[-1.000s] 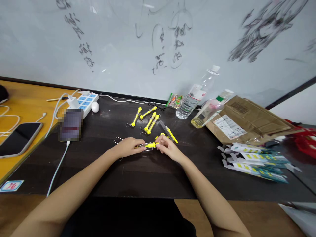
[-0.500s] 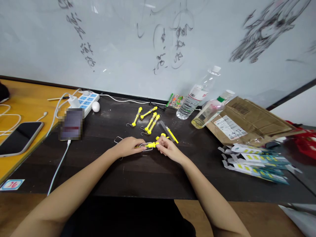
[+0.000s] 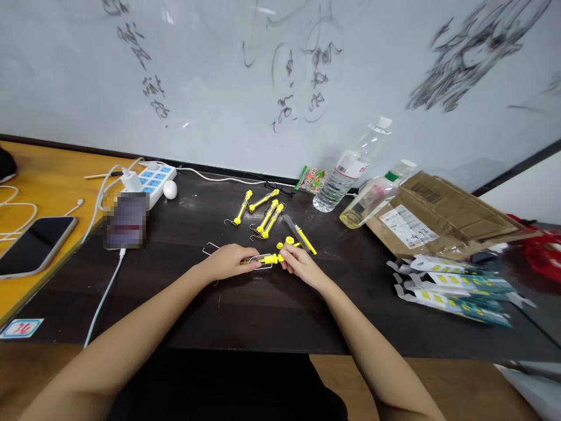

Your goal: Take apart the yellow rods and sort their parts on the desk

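Observation:
My left hand [image 3: 228, 262] is closed round one end of a slim spring scale [image 3: 268, 259] with a yellow collar and metal wire, held level low over the dark table. My right hand [image 3: 300, 263] pinches its yellow right end. A bent wire piece [image 3: 211, 248] lies beyond my left knuckles. Small yellow round parts [image 3: 289, 240] lie just past my right fingers. Farther back, several spring scales [image 3: 273, 220] with yellow ends and hooks rest on the table. A clear tube [image 3: 291, 224] and a yellow strip [image 3: 307, 241] lie to their right.
At the right stand a water bottle [image 3: 344, 175] and an oil-coloured bottle [image 3: 372, 199], by a cardboard parcel [image 3: 456, 202] and several opened boxes [image 3: 456, 291]. At the left are a power strip [image 3: 158, 178], a white ball [image 3: 170, 189] and a phone [image 3: 37, 245]. A whiteboard [image 3: 210, 111] rises behind.
My right hand has shifted very slightly right and down with the yellow end, and more of the yellow round parts behind it shows. My left hand stays nearly still.

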Motion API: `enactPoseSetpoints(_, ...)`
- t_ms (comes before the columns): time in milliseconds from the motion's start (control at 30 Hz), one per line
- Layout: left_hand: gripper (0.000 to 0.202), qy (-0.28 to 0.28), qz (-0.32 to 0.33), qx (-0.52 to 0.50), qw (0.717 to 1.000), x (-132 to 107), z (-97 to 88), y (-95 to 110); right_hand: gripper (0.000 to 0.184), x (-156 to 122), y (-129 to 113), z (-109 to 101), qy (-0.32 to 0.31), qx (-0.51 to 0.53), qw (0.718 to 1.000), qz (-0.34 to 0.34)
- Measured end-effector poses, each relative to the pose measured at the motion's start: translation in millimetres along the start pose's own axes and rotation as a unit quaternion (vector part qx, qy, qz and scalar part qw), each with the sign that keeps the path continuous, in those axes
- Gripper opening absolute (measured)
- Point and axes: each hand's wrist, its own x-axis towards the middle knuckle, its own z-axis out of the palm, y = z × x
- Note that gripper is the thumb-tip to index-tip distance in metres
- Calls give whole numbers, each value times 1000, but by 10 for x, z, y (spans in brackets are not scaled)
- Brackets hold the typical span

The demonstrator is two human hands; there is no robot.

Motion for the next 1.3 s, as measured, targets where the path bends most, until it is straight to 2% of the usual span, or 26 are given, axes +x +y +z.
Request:
enactPoseSetpoints(100,34,0,-5,7,1000,0,9,-10,41,6,9,-7,-8,-19,1000,-3)
enactPoseSetpoints(300,34,5,-5,-1,1000,2,10,-39,29,-7,-4,-9,-13,38,999,-9)
enactPoseSetpoints(600,34,0,-2,-6,1000,3,4,-38,27,-1,-10,-3,-4,45,998,-40)
enactPoseSetpoints(767,34,-4,1,-2,1000,-1,-5,-1,29,6,7,10,-4,38,999,-24)
enactPoseSetpoints(967,35,-1,-3,11,1000,-1,15,-19,45,21,47,-6,1,-35,999,-12)
enactPoseSetpoints(1300,33,-1,-4,6,1000,2,2,-33,31,-7,-38,-5,-13,63,997,-37)
